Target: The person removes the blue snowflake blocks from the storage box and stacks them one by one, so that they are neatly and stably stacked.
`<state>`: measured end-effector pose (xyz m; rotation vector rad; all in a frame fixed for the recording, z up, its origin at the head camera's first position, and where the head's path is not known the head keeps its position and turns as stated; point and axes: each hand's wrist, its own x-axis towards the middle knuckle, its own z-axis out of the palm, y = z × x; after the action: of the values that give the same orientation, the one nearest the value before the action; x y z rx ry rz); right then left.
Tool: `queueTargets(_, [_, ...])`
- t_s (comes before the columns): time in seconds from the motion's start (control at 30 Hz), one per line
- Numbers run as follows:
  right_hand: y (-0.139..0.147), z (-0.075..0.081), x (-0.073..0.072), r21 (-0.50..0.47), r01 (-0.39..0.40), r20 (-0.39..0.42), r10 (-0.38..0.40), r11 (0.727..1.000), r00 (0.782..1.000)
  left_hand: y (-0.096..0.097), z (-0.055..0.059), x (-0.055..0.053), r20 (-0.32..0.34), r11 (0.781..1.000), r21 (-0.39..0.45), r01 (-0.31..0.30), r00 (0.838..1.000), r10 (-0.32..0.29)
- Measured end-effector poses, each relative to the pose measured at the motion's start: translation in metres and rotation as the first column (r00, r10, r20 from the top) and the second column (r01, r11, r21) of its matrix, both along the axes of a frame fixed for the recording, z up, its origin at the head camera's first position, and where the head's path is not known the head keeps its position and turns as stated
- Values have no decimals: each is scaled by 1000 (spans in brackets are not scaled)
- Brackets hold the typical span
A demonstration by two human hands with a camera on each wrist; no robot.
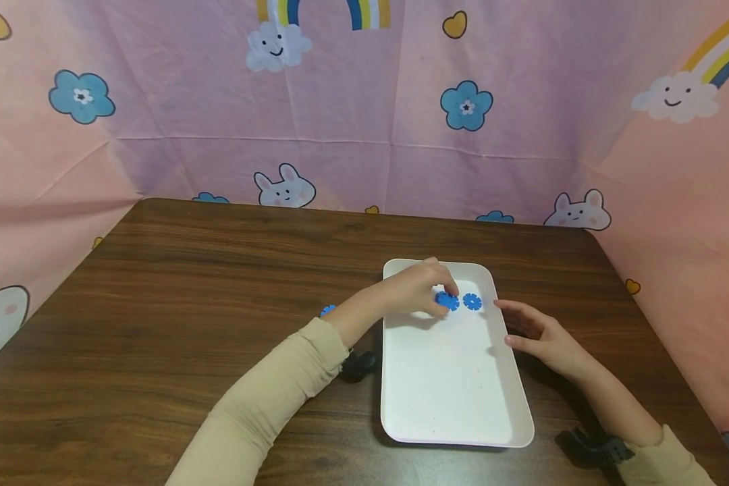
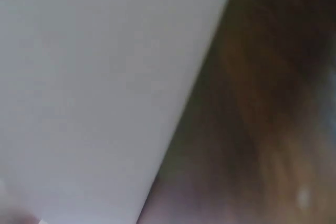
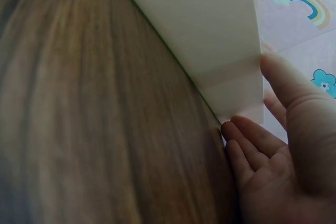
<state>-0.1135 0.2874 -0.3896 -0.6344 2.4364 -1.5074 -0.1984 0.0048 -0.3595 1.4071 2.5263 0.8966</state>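
Observation:
My left hand (image 1: pixel 416 289) reaches over the far end of a white tray (image 1: pixel 443 385) and pinches a blue snowflake disc (image 1: pixel 447 301) between thumb and fingers. Just right of it, another blue snowflake disc (image 1: pixel 472 302) lies flat on the tray floor. At the tray's right side is my right hand (image 1: pixel 543 337), fingers loosely bent, with fingertips at the outer wall and rim. Seen in the right wrist view, the thumb is by the rim and the other fingers (image 3: pixel 257 145) lie low along the wall. The left wrist view is blurred and does not show the held disc.
One more blue piece (image 1: pixel 328 310) sits on the brown wooden table (image 1: pixel 188 324), partly hidden behind my left forearm. Dark wrist devices (image 1: pixel 358 366) show under both wrists. A pink patterned cloth (image 1: pixel 340 108) hangs behind the table and along its sides.

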Motion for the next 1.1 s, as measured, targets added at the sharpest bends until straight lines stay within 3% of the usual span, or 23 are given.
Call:
queueTargets(0.3, [0,-1,0,15,5,-5,-5,1000,1000,-17,11,11,-26,993,117,6,1000,-3])
queueTargets(0.63, [-1,0,2,10,16,-4,-16,1000,1000,-42,16,27,-125,967,250,45,992,-14])
queueTargets(0.93, [1,-2,1,6,22,1,-22,1000,1000,-65,20,37,-164,952,300,60,986,-11])
queueTargets(1.1, [1,-2,1,16,21,-8,-21,1000,1000,-80,18,43,-150,951,306,49,989,-3])
